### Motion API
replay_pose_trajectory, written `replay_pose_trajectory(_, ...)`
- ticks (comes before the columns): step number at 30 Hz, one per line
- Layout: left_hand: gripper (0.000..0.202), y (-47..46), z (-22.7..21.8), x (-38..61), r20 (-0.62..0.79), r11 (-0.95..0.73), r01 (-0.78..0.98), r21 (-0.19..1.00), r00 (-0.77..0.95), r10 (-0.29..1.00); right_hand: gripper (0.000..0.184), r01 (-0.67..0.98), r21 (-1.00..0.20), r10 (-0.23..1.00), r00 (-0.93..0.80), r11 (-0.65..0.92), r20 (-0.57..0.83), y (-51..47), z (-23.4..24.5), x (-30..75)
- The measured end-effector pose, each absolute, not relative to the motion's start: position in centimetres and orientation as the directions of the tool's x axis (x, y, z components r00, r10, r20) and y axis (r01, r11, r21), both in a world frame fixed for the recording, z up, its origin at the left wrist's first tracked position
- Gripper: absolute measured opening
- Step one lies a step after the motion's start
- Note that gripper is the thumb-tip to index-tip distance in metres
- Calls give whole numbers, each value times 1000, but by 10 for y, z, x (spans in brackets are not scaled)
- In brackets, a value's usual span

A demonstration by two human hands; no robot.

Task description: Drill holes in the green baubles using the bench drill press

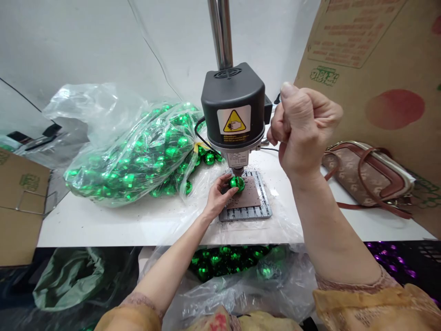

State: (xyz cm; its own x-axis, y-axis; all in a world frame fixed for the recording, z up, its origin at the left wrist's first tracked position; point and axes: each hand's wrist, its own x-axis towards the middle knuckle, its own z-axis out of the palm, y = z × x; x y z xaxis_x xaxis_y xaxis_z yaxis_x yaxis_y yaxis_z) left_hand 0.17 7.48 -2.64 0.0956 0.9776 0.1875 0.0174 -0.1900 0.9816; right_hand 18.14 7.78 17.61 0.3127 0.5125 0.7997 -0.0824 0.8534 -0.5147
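Observation:
My left hand [218, 195] pinches a shiny green faceted ball [236, 184] between thumb and fingers. The ball sits on a brown pad over the slotted metal base [265, 209], directly beneath the spindle of a small black drill press [232, 103]. Whether the tool tip touches the ball is hidden. Raised to the right of the machine's head, my right hand [301, 124] is closed with its fingers curled in. Anything inside that fist is out of sight, though a small dark part shows just behind it.
A clear plastic bag [127, 170] full of green balls lies left of the press. More green balls [220, 259] fill a plastic-lined container below the table edge. A brown handbag [368, 174] and a large cardboard box [365, 69] stand right. Dark shavings dot the white table [103, 227].

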Motion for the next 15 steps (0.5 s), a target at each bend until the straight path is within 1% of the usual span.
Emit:
replay_pose_trajectory(3,56,73,-27,3,190,-193,22,981,95,977,54,-127,-546,554,340,828,760,76,178,180)
replay_pose_trajectory(9,63,71,-27,8,156,-150,-77,986,71,985,56,-104,-555,554,336,825,762,78,178,180)
replay_pose_trajectory(12,62,70,-25,11,159,-154,-72,985,71,985,56,-134,-560,567,357,818,742,79,178,180)
replay_pose_trajectory(15,59,68,-22,12,188,-186,-28,982,108,976,55,-142,-545,556,355,827,751,79,179,180)
